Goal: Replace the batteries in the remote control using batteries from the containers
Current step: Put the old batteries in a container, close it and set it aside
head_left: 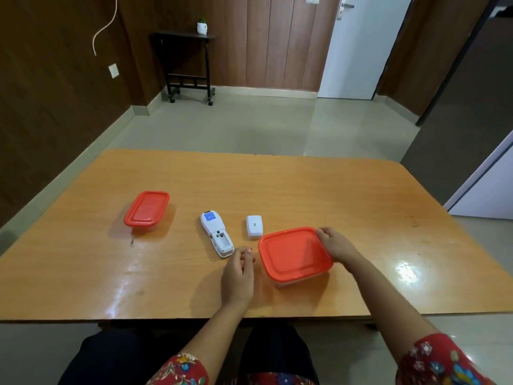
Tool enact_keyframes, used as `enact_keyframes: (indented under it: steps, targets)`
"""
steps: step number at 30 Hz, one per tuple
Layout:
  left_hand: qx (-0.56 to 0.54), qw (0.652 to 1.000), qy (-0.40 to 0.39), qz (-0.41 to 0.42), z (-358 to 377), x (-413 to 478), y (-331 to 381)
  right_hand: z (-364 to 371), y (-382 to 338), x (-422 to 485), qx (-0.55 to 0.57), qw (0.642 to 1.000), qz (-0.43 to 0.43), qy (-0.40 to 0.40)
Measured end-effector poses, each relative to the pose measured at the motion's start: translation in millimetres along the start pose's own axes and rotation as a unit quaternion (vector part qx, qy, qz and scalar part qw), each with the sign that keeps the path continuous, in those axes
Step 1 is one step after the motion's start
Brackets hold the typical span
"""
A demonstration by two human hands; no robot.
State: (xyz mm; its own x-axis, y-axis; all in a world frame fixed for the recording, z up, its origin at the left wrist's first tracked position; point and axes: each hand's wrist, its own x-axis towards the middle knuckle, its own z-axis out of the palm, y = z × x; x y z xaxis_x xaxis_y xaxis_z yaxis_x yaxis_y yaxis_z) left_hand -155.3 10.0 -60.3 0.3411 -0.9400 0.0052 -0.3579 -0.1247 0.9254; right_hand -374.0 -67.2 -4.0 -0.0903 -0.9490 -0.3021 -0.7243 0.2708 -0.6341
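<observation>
A white remote control lies face down at the table's middle, its battery bay uncovered and with no batteries in it. Its white battery cover lies just to the right. A square container with a red lid stands near the front right; my right hand grips the lid's far right edge. My left hand hovers between the remote and this container with fingers loosely curled; whether it holds something is unclear. A smaller red-lidded container sits at the left, closed.
The wooden table has a front edge close to my lap. Beyond it lie a tiled floor, a small black side table with a plant pot, and a white door.
</observation>
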Motion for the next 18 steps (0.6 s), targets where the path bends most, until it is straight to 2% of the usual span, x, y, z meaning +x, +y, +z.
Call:
enact_keyframes:
  steps: [4,7,10,13,18]
  targets:
    - [-0.003,0.99,-0.017,-0.143,17.2,17.2,27.7,40.4,8.3,-7.2,-0.027,0.993,0.004,0.116]
    - [0.018,0.98,-0.003,-0.197,28.3,24.6,29.7,51.6,7.9,-9.7,0.002,0.99,0.019,0.139]
    - [0.053,0.981,0.022,-0.184,31.3,26.1,25.8,53.4,7.7,-8.8,0.032,0.992,0.034,0.114]
    - [0.064,0.984,0.013,-0.165,32.0,28.6,23.8,49.1,9.2,-5.5,0.076,0.991,0.052,0.092]
    - [0.039,0.987,0.005,-0.156,30.4,29.4,21.3,51.6,10.6,-5.7,0.088,0.99,0.039,0.103]
